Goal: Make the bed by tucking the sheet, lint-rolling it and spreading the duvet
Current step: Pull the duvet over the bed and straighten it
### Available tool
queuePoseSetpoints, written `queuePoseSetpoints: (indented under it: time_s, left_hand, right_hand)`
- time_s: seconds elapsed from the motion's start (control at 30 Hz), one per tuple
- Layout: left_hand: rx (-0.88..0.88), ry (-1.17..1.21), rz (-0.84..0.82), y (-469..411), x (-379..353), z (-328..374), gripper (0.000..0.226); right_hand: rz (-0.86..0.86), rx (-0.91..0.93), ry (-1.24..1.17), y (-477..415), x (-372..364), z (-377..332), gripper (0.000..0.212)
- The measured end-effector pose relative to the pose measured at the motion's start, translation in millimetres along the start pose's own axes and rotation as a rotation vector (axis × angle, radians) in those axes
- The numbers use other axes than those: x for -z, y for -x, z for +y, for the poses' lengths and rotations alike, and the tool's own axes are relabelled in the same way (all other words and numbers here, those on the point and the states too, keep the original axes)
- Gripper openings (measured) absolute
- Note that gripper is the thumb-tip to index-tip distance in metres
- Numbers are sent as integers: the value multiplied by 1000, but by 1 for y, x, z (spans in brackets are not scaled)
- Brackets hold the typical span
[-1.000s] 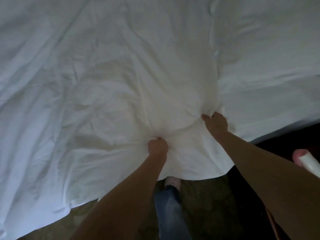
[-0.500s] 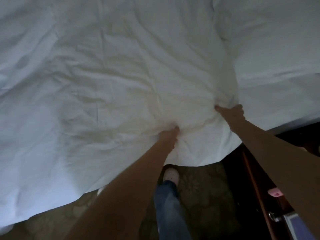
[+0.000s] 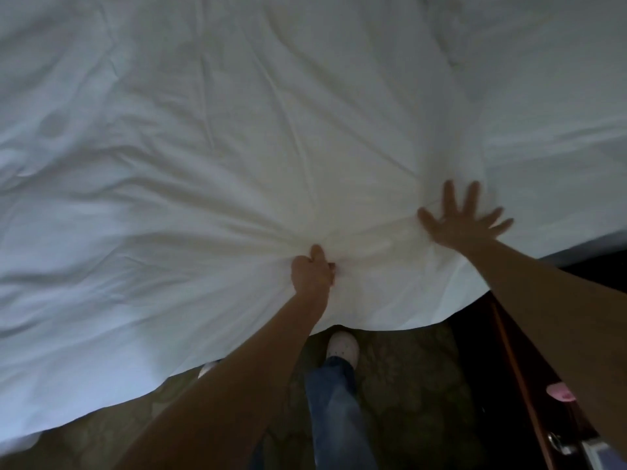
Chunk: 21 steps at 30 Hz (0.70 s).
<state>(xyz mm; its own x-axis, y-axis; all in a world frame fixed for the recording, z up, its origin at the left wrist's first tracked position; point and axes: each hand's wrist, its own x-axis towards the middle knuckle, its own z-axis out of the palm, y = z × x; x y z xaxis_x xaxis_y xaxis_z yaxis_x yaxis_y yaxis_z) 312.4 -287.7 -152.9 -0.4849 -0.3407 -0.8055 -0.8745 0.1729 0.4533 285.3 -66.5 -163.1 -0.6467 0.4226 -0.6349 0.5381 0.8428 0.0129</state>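
Observation:
A white, wrinkled duvet [image 3: 237,147] covers most of the view and hangs over the near edge of the bed. My left hand [image 3: 312,271] grips a bunch of the duvet near its lower edge, with creases fanning out from the fist. To the right, my right hand [image 3: 466,218] has its fingers spread wide and holds nothing; it lies flat over the duvet's right edge. Beyond that edge, at the right, lies the smoother white sheet [image 3: 559,164].
A patterned carpet [image 3: 407,385] shows below the duvet, with my jeans leg and white shoe [image 3: 342,347] on it. Dark wooden furniture [image 3: 515,368] stands at the lower right, with a pink object [image 3: 561,395] and a metal handle [image 3: 559,447] by it.
My right hand has let go of the duvet and spread its fingers open. My left hand keeps its grip and the duvet has been drawn further across the bed.

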Motion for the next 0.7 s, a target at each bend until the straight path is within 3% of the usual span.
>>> queuePoseSetpoints:
  time_s: [0.03,0.1,0.17,0.2,0.3,0.37,0.4,0.47,0.53,0.6,0.7]
  left_hand:
    - [74,-2,-117,4,7,2,51]
    - [235,-110,-419,12,21,14,57]
    - [136,-382,-573,19,27,33,56]
    - [-43,-530,-502,21,31,41,49]
    - [-741,-731,59,3,61,53,18]
    - [-1008,-848,169,-26,97,48,36]
    - [-1019,-958,133,-41,113,44,48]
    - [-909,-1251,10,-71,139,29,61]
    - [-727,-1438,-5,-103,175,7,73]
    - [-461,-1438,143,-126,247,-24,80]
    - [-41,-1189,374,-130,382,-72,64]
  right_hand:
    - [-14,-52,-2,7,6,-3,74]
    - [134,-24,-83,11,14,-27,69]
    - [337,247,-44,32,6,-79,66]
    - [416,452,-31,44,0,-108,61]
    - [452,826,-80,71,-4,-173,47]
    - [408,900,-92,80,-6,-199,48]
    - [395,940,-43,77,-15,-208,49]
    - [327,980,134,69,-35,-212,53]
    - [262,902,264,52,-53,-192,68]
    - [253,721,358,35,-63,-152,81]
    - [342,374,360,34,-49,-117,78]
